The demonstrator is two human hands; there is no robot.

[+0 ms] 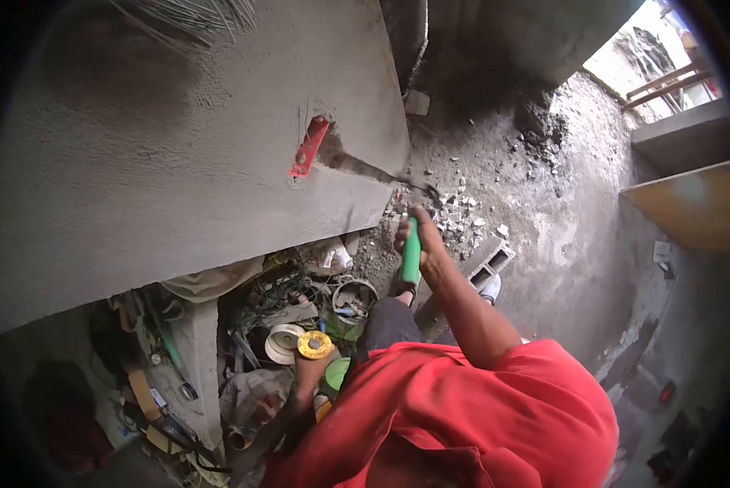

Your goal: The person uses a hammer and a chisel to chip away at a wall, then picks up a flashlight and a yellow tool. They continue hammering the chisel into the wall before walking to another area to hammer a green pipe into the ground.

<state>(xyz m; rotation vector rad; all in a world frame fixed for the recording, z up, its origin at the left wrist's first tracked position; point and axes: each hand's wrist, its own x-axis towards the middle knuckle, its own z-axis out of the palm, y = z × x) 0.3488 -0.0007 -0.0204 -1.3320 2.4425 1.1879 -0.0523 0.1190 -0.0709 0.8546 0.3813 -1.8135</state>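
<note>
My right hand [428, 234] is closed round the green handle [411, 259] of a hammer, in front of the slab's corner. The hammer's dark head [420, 189] is blurred. Low on the left, my left hand [308, 376] grips a chisel by its round yellow guard [315, 345]; a grey middle shows on top, and its shaft is hidden. Ahead, a red electrical box [309, 147] sits in the grey concrete wall [219, 179]. From it a rough groove [361, 168] runs to the wall's edge.
Broken rubble [458, 207] is strewn over the floor. A hollow block [488, 259] lies by my foot. Below the wall stand a white bucket [354, 299], a cream round container [284, 343] and tangled wires. Wooden rails [666, 85] are at the upper right.
</note>
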